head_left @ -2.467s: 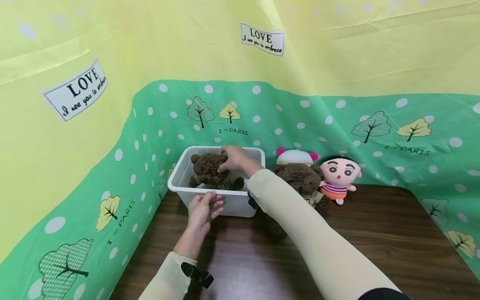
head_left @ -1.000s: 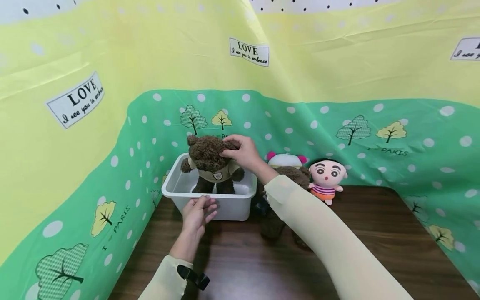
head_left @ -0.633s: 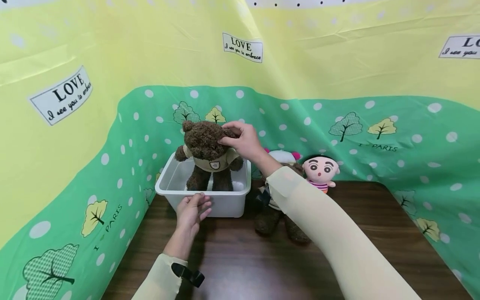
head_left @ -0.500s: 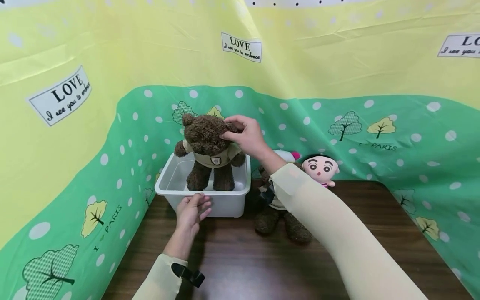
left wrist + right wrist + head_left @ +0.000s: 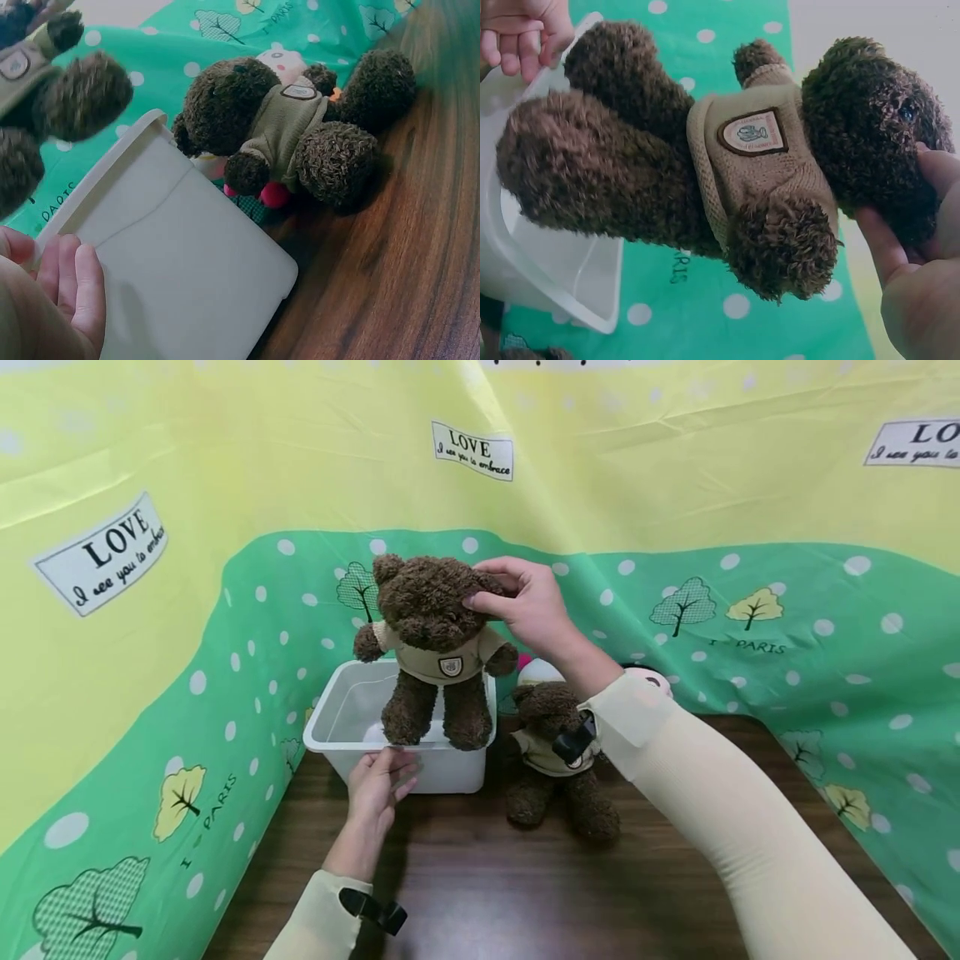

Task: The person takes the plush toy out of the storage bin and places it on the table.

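A brown teddy bear [image 5: 448, 660] in a beige sweater with a badge hangs upright in my right hand [image 5: 525, 602], which grips the side of its head at the ear. Its feet overlap the front rim of a white plastic bin [image 5: 450, 772] in the head view. In the right wrist view, thumb and fingers press into the bear's furry head [image 5: 877, 127]. My left hand [image 5: 375, 785] holds the front rim of the bin, thumb at the rim and the other fingers [image 5: 88, 289] along the outer wall.
Right of the bin a second brown teddy bear [image 5: 551, 714] sits on the dark wood table [image 5: 525, 885]. Behind it are a plush with a white head and pink ears [image 5: 542, 672] and a round-faced doll [image 5: 651, 677], mostly hidden by my right arm. Patterned cloth [image 5: 315, 602] encloses the table.
My right hand has lifted the teddy bear from inside the bin up to above its rim, moving slightly right lately. The left hand has stayed at the front rim.
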A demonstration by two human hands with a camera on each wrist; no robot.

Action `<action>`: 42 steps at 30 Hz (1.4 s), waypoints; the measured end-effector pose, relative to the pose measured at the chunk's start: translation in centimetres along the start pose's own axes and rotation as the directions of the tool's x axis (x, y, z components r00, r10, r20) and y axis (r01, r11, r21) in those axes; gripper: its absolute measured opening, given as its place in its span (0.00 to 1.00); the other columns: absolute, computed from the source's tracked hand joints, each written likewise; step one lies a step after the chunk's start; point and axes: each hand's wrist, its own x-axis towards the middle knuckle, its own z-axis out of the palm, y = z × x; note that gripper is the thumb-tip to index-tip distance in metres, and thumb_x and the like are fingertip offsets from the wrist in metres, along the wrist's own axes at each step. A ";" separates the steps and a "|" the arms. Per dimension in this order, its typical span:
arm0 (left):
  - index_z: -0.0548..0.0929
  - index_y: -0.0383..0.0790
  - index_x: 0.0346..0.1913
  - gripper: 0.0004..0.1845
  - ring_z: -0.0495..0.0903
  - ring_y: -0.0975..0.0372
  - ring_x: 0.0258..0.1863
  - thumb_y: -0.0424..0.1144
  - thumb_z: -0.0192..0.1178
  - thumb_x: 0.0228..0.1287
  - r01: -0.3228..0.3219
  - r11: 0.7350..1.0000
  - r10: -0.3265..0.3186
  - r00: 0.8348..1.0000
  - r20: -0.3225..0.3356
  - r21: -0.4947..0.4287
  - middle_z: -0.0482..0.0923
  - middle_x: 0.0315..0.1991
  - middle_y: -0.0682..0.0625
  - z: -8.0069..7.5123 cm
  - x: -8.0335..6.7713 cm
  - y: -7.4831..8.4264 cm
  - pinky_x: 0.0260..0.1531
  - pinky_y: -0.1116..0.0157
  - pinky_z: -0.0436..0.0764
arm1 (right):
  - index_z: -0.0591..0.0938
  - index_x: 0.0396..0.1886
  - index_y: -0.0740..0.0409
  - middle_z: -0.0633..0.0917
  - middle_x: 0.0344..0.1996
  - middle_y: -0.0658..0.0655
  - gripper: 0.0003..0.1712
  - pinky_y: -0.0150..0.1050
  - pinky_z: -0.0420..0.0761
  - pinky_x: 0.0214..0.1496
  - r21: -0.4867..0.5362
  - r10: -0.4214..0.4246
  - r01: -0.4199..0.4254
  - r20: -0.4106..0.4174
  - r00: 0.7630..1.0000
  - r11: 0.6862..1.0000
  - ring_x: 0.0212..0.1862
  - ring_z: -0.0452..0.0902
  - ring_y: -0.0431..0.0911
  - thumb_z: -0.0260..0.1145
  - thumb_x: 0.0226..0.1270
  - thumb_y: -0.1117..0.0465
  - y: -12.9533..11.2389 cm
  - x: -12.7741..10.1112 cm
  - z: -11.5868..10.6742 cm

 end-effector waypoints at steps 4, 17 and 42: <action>0.71 0.42 0.37 0.05 0.86 0.58 0.31 0.36 0.57 0.63 -0.010 1.000 0.010 1.000 -0.002 -0.009 0.87 0.28 0.51 -0.1 0.0 0.1 0.35 0.56 0.85 | 0.83 0.51 0.54 0.89 0.39 0.53 0.19 0.40 0.85 0.42 -0.019 -0.021 0.021 0.008 1.000 1.000 0.41 0.85 0.48 0.72 0.58 0.63 -0.9 -0.6 -1.3; 0.72 0.41 0.41 0.11 0.85 0.61 0.29 0.38 0.62 0.58 0.017 1.000 -0.017 1.000 -0.001 0.007 0.87 0.30 0.52 -0.3 0.0 0.4 0.34 0.60 0.86 | 0.82 0.53 0.53 0.88 0.43 0.52 0.21 0.36 0.85 0.43 -0.175 0.042 -0.052 -0.063 0.997 0.983 0.43 0.85 0.47 0.72 0.59 0.62 -2.5 -5.8 -7.8; 0.72 0.41 0.42 0.12 0.85 0.59 0.32 0.39 0.62 0.60 0.010 1.000 -0.010 1.000 0.015 0.026 0.87 0.31 0.51 -0.1 -0.1 0.4 0.35 0.60 0.86 | 0.79 0.57 0.58 0.88 0.35 0.35 0.22 0.26 0.81 0.33 -0.386 0.180 -0.279 -0.273 0.945 0.879 0.34 0.83 0.32 0.67 0.63 0.68 3.1 -19.8 -22.6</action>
